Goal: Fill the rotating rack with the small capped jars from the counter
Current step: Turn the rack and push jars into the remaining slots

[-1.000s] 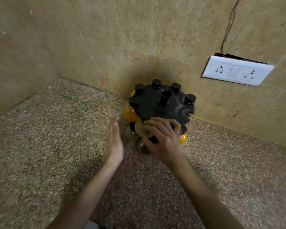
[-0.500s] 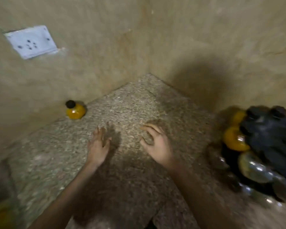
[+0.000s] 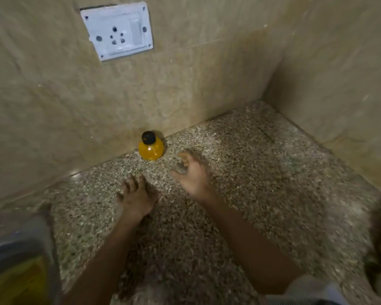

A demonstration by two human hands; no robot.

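Just ahead of the spread, empty right hand, the jar is standing upright — probably best wrapped below its cap.

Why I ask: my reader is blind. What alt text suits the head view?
The left hand and right hand, open and empty, stretch over a speckled counter toward an orange black-capped jar standing by the wall, below a white socket.

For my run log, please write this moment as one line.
step: orange jar not yet picked up | right hand: open, beside orange jar, not touching | left hand: open, palm down over counter
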